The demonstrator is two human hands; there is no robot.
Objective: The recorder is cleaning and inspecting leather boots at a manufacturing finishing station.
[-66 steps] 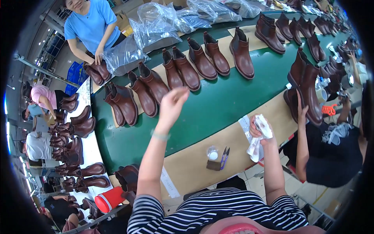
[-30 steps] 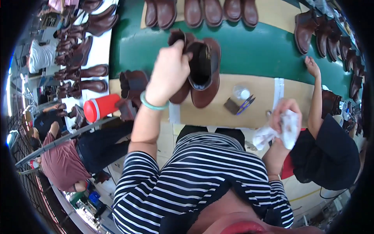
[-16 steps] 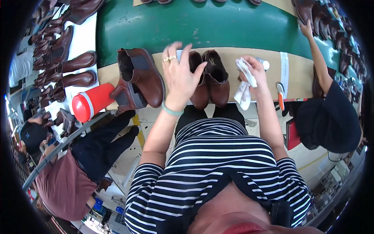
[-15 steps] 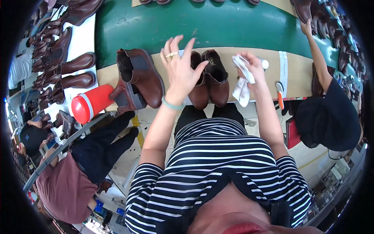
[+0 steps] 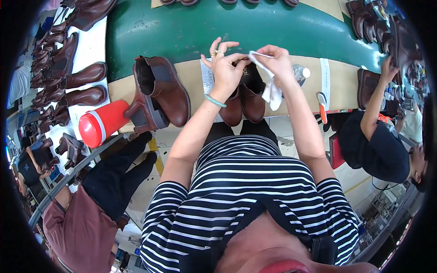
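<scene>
A pair of brown leather ankle boots stands side by side on the cardboard-covered table edge before me: the left boot (image 5: 231,111) is partly behind my left hand (image 5: 226,68), the right boot (image 5: 253,102) shows more. The left thumb and forefinger are pinched together above the boots' heel tops, the other fingers raised; what lies in the pinch is hidden. My right hand (image 5: 278,64) grips a white cloth (image 5: 273,94), one end hanging beside the right boot. The cloth's upper corner reaches the left fingertips; whether they hold it I cannot tell.
On the left are another brown boot (image 5: 172,102), one lying beside it, and a red tumbler (image 5: 101,123). On the right stand a clear bottle (image 5: 299,72) and an orange-handled tool (image 5: 322,108). Co-workers stand at both sides; one person's hand (image 5: 388,70) holds a boot.
My left hand has gone from spread fingers to a pinch and moved right. The right hand with the cloth has moved left and up to meet it. The right-hand co-worker's boot has moved.
</scene>
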